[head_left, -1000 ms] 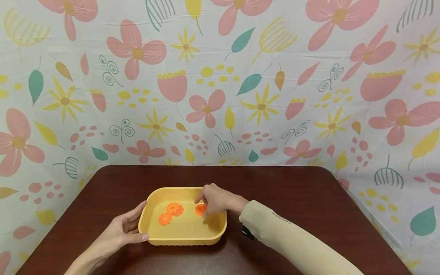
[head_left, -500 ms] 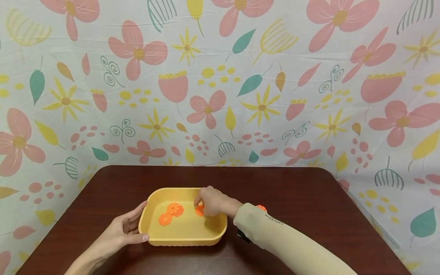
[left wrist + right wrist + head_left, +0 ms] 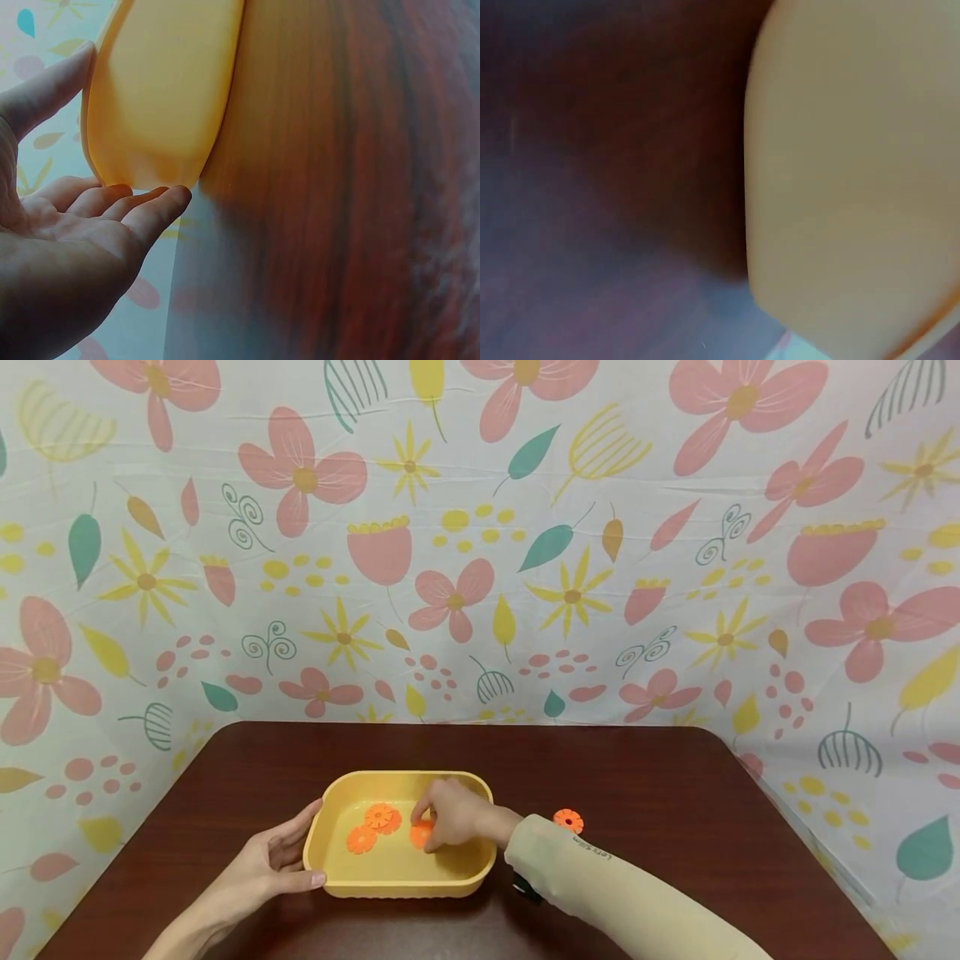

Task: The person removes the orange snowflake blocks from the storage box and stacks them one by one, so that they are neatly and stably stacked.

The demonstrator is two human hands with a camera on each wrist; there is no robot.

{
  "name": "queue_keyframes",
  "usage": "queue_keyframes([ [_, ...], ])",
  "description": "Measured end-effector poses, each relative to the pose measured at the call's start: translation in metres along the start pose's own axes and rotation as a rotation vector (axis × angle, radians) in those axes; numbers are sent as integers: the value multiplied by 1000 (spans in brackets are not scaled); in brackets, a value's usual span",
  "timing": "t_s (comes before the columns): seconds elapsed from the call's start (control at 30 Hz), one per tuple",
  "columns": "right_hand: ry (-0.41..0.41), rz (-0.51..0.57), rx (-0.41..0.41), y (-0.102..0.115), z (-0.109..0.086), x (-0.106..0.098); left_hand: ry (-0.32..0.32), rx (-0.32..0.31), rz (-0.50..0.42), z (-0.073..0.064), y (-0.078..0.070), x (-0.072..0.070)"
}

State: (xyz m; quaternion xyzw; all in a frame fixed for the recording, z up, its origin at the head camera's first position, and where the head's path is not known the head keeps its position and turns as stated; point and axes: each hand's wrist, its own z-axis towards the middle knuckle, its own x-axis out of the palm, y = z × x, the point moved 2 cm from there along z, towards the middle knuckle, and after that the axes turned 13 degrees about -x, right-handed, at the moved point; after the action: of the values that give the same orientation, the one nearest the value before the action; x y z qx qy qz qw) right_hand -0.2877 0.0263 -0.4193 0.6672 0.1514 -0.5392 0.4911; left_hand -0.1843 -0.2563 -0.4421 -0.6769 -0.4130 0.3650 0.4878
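My right grip (image 3: 455, 814) pinches an orange flower (image 3: 419, 836) between thumb and fingers, right of centre in the yellow tray (image 3: 401, 887). Three more flowers (image 3: 377, 817) toward its left edge, where my left grip (image 3: 262, 864) holds on. Lone flower (image 3: 568, 821) on worktop (image 3: 645, 777), past the tray's right edge, beside my sleeve (image 3: 558, 864).

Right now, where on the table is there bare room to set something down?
Bare table shows behind the yellow tray, toward the patterned cloth, and right of the loose orange flower. Crowded: the tray's left end, held by the left hand; its right half, with the right hand at another flower; and under the sleeve.
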Motion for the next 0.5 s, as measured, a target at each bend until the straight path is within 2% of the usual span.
queue_keyframes([
  [0.17,-48,103,39,0,-1,5,-7,7,5,0,-1,0],
  [0.5,-60,113,87,0,-1,7,-11,-3,4,1,0,0],
])
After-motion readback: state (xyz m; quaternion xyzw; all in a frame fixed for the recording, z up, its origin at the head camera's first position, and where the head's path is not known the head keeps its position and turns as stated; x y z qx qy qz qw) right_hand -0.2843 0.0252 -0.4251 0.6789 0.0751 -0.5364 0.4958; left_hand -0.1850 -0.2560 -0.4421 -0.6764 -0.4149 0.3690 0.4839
